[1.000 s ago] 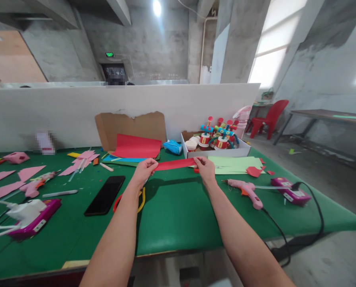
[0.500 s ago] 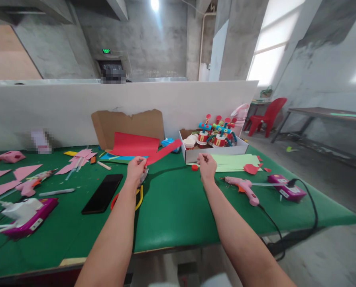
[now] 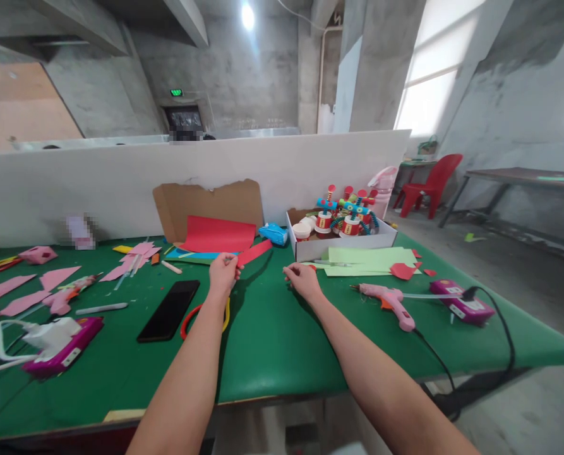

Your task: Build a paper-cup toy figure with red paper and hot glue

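Observation:
My left hand pinches one end of a long red paper strip, which slants up to the right above the green table. My right hand hovers just right of it, fingers loosely curled, nothing visible in them. Under my left wrist lie red and yellow scissors. A black phone lies left of that hand. A red sheet leans on torn cardboard behind.
A white box of colourful paper-cup toys stands at the back right, with light green sheets before it. A pink glue gun and purple power pack lie right. Pink cutouts and another purple pack lie left.
My right hand let go of the strip's right end and moved left toward my left hand. The strip now hangs from my left hand alone, slanting up.

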A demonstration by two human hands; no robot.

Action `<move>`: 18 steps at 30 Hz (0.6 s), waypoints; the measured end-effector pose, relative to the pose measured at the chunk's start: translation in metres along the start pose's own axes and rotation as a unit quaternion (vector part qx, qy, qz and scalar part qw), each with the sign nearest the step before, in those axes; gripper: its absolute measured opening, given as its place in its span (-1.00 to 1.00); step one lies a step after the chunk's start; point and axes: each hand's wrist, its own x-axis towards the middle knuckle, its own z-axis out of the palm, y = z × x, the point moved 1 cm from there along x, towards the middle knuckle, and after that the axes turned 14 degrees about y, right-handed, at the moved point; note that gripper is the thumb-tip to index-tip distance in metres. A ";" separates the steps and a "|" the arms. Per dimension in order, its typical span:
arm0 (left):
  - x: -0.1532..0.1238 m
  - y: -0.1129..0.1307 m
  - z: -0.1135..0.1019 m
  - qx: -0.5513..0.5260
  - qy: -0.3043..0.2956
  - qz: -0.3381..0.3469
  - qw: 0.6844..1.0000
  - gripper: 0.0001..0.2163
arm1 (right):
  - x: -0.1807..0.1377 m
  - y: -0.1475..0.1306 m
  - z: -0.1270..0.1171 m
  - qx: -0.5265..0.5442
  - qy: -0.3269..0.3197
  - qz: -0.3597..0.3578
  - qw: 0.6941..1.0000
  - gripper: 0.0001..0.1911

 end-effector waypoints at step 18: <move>-0.018 0.005 0.011 0.173 -0.163 -0.075 0.968 -0.72 | -0.006 -0.002 0.006 0.013 -0.032 0.024 0.999 -0.78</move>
